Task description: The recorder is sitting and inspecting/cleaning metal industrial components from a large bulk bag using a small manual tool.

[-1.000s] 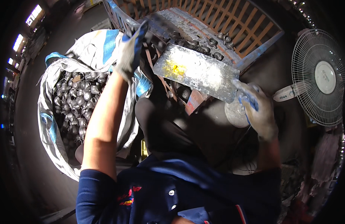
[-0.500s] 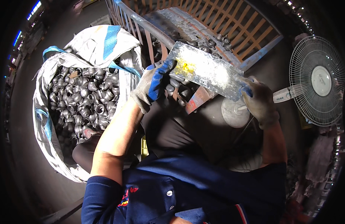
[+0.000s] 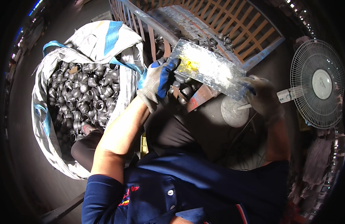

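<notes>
both gloved hands grip a flat metal plate (image 3: 208, 68) held up over the rack (image 3: 217, 22): the left hand (image 3: 157, 80) is clamped on its near-left end, the right hand (image 3: 262, 95) closed on its right end. a big sack (image 3: 44, 89) of metal fittings (image 3: 83, 97) sits to the left, a fan (image 3: 318, 84) to the right.

The flat plate (image 3: 208, 67) is dull grey metal, mottled and scratched, with a smear of yellow on its left part. The left hand (image 3: 157, 82) wears a knitted grey cloth glove with a blue, rubbery-looking coating; the right hand (image 3: 264, 97) wears a grey one, worn and grimy. The big sack (image 3: 86, 41) is white woven plastic cloth with blue straps. The pipe fittings (image 3: 85, 95) inside it are grey metal with a soft sheen. The fan (image 3: 317, 84) has a glossy white wire guard.
</notes>
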Available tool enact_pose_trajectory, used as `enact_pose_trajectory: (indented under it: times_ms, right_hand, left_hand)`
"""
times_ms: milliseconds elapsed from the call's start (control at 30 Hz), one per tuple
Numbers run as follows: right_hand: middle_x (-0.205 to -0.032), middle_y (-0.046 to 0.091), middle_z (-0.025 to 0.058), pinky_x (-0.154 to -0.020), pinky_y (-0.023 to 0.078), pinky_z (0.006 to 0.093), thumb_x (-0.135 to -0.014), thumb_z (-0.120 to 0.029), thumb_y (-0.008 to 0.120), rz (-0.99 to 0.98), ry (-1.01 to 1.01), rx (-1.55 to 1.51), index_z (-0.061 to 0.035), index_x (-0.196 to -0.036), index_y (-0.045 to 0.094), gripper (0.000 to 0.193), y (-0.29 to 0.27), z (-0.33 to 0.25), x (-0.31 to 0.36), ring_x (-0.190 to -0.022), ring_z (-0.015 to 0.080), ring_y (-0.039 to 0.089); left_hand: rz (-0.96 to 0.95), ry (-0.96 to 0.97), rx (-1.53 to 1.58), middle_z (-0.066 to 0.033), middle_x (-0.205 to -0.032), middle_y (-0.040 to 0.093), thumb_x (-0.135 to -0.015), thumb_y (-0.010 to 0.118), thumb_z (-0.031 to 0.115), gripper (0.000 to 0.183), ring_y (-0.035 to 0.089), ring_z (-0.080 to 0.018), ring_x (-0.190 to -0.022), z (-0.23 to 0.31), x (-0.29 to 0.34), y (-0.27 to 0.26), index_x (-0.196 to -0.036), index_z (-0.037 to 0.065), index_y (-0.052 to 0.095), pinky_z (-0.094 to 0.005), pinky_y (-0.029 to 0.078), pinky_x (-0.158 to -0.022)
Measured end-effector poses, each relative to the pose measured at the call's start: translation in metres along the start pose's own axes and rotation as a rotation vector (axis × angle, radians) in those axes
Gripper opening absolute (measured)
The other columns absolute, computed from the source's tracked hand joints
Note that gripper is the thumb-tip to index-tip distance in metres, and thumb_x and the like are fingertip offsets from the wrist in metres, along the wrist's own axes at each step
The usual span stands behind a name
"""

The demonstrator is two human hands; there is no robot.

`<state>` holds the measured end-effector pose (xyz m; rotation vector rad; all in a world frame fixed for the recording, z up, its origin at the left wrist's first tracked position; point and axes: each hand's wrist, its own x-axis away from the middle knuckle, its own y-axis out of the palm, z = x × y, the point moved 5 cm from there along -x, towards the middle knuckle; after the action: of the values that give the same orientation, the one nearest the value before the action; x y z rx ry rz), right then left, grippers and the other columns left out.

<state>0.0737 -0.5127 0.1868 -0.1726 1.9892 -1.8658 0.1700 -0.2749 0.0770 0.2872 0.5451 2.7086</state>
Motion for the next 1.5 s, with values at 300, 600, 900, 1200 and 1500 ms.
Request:
enact_pose_trajectory:
  times_ms: [300, 600, 900, 1200, 1500]
  right_hand:
    - [-0.077, 0.059, 0.0093, -0.054, 0.044, 0.0258, -0.081, -0.01, 0.055, -0.525, 0.173, -1.452, 0.0059, -0.112, 0.053, 0.036, 0.095, -0.135, 0.031, -0.064, 0.0152, 0.056]
    - [-0.075, 0.058, 0.0048, -0.048, 0.037, 0.0156, -0.087, -0.003, 0.049, -0.781, 0.318, -1.673, 0.0032, -0.115, 0.054, 0.029, 0.226, -0.224, -0.044, -0.055, 0.0033, 0.046]
    - [-0.104, 0.061, 0.011, -0.067, 0.045, 0.0207, -0.082, 0.002, 0.05, -0.375, 0.09, -1.309, 0.007, -0.109, 0.057, 0.028, 0.283, -0.23, -0.078, -0.079, 0.0089, 0.054]
    - [-0.096, 0.062, 0.0076, -0.054, 0.038, 0.0199, -0.085, -0.004, 0.052, -0.511, 0.345, -1.359, 0.0034, -0.106, 0.06, 0.024, 0.295, -0.228, -0.088, -0.056, 0.0047, 0.045]
    - [-0.1, 0.06, 0.0119, -0.053, 0.039, 0.0184, -0.085, -0.002, 0.049, -0.355, 0.19, -1.164, 0.0081, -0.107, 0.056, 0.025, 0.296, -0.229, -0.087, -0.065, 0.0054, 0.049]
  left_hand:
    - [-0.053, -0.018, 0.14, -0.0096, -0.09, 0.062, -0.094, 0.045, 0.027, 0.031, 0.06, -0.0139, -0.072, -0.012, 0.033, -0.08, -0.108, 0.001, 0.055, -0.0246, 0.048, -0.063]
    - [1.056, 0.252, -0.78, -0.0033, -0.08, 0.063, -0.087, 0.053, 0.015, 0.016, 0.058, -0.0119, -0.065, -0.129, 0.196, -0.475, -0.097, 0.005, 0.061, -0.0249, 0.048, -0.058]
    - [0.725, -0.759, -1.059, -0.0152, -0.095, 0.064, -0.078, 0.055, 0.031, 0.028, 0.061, -0.0298, -0.089, -0.225, 0.172, -0.413, -0.095, 0.011, 0.064, -0.0395, 0.047, -0.078]
    - [-0.057, -0.596, -1.181, -0.0135, -0.098, 0.063, -0.076, 0.052, 0.024, 0.027, 0.061, -0.0257, -0.091, -0.226, 0.13, -0.35, -0.097, 0.01, 0.062, -0.0366, 0.045, -0.081]
    - [0.734, -0.652, -0.754, -0.0133, -0.089, 0.064, -0.076, 0.055, 0.027, 0.023, 0.061, -0.0303, -0.084, -0.293, 0.155, -0.425, -0.085, 0.008, 0.063, -0.0376, 0.049, -0.071]
